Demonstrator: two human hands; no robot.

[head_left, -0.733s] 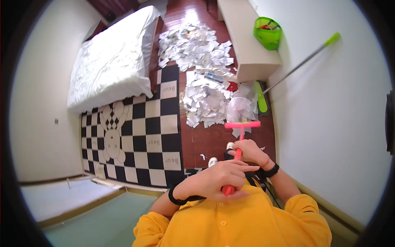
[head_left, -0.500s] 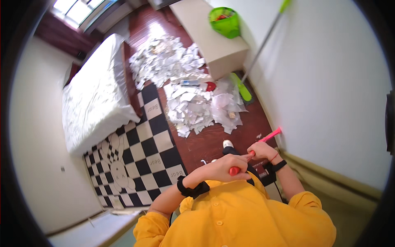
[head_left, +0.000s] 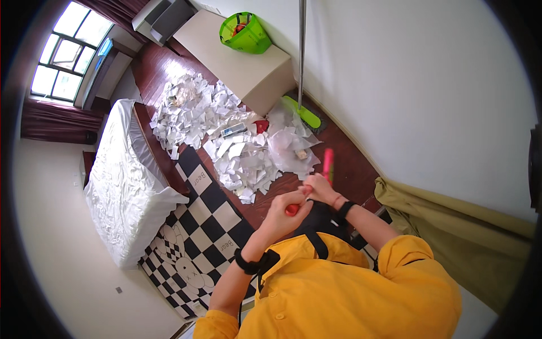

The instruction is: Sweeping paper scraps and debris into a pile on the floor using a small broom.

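- The left hand (head_left: 284, 212) is clenched round the butt end of the pink-red tool (head_left: 328, 163); the right hand (head_left: 319, 188) grasps the handle nearer to its head, probably so that one hand steers and the other steadies.
- The tool's head shows narrow, beyond the right hand, in front of the floor (head_left: 362, 167); whether it touches, I cannot tell.
- Paper scraps (head_left: 240, 169) lie on the floor between the mat's (head_left: 206, 244) edge and the cabinet (head_left: 224, 59); a clear plastic bag (head_left: 289, 148) touches their right border.
- The green basket (head_left: 248, 38) stands at the cabinet top's wall-side edge, perhaps to keep it off the floor.
- The green-headed mop (head_left: 309, 116) rests at the floor's wall edge, its pole upward, seemingly leaned for support.
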